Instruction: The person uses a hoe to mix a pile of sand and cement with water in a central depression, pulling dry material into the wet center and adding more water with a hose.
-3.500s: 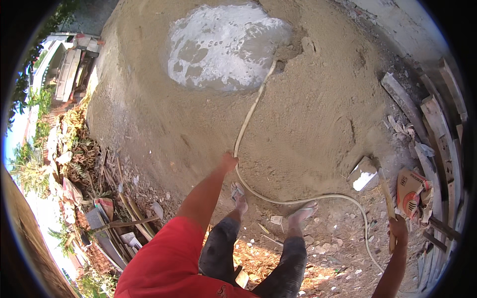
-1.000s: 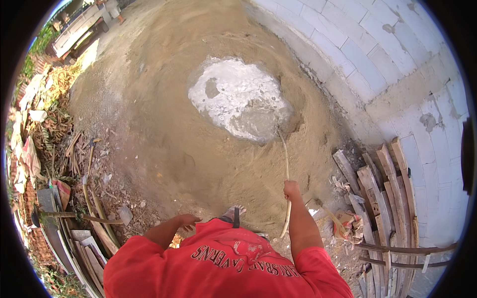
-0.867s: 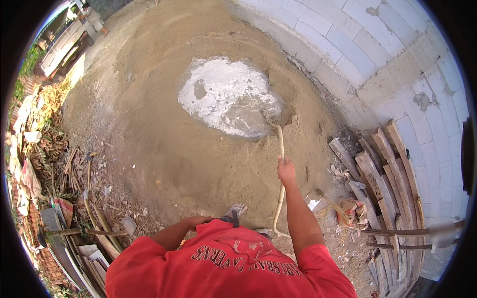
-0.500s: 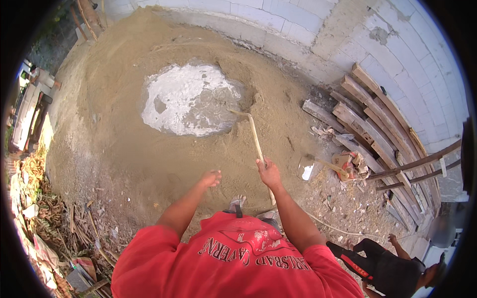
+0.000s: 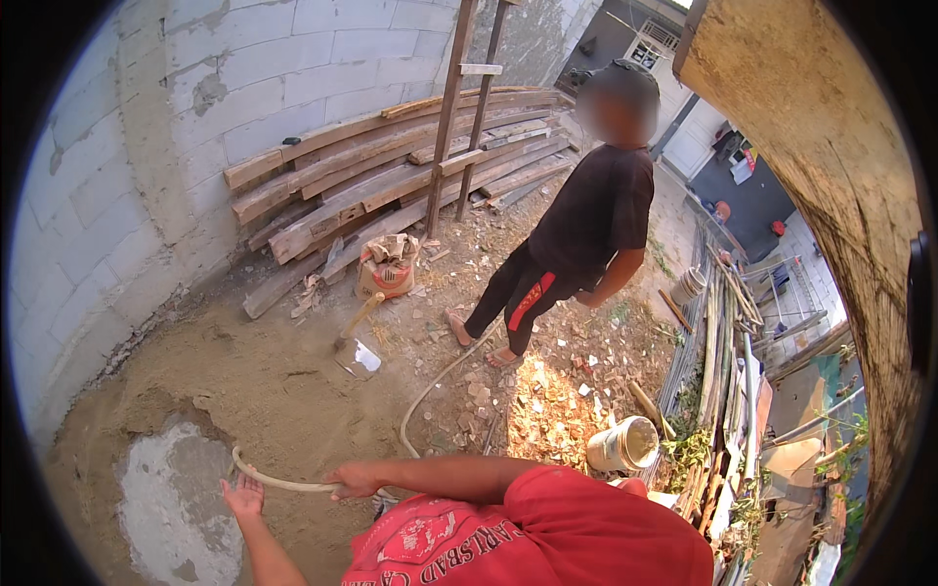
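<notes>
A: Biggest first?
B: Block wall (image 5: 313, 44), sand (image 5: 293, 391) at its foot, stacked planks (image 5: 322, 225) along it. Co-worker (image 5: 591, 210) standing right of the planks. Then a pale pool (image 5: 176, 503) in the sand, lower left.
A: Smaller?
B: Paper bag (image 5: 389, 271) beside the planks, shovel (image 5: 364, 317) near it. The hose (image 5: 288, 483) runs from by the co-worker's feet; its free end is at the pool's edge.
A: Hands?
B: Right hand (image 5: 357, 480): fingers wrapped round the hose, back from its end. Left hand (image 5: 244, 496): fingers spread beside that end, grasping nothing; contact unclear.
A: Progress?
B: Wetting looks partly done, going by the grey, damp-looking patch inside the pool. Pale crust and surrounding sand look unblended; shovel unattended. Can't tell whether water's flowing.
</notes>
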`<act>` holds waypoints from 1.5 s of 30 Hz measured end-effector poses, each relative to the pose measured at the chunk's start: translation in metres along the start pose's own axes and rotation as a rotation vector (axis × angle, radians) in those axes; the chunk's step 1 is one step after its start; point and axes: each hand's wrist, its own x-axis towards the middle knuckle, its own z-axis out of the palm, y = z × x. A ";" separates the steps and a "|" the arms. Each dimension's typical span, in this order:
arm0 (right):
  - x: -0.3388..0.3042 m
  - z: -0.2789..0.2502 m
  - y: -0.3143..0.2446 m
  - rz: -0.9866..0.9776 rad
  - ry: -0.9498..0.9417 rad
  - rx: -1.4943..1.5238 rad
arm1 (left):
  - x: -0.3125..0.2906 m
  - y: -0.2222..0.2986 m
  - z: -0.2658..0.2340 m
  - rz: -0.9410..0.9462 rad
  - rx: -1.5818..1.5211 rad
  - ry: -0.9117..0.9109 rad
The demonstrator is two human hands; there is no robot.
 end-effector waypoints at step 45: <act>-0.159 0.018 0.103 0.712 -0.193 -0.046 | -0.026 0.115 -0.107 0.510 0.342 0.349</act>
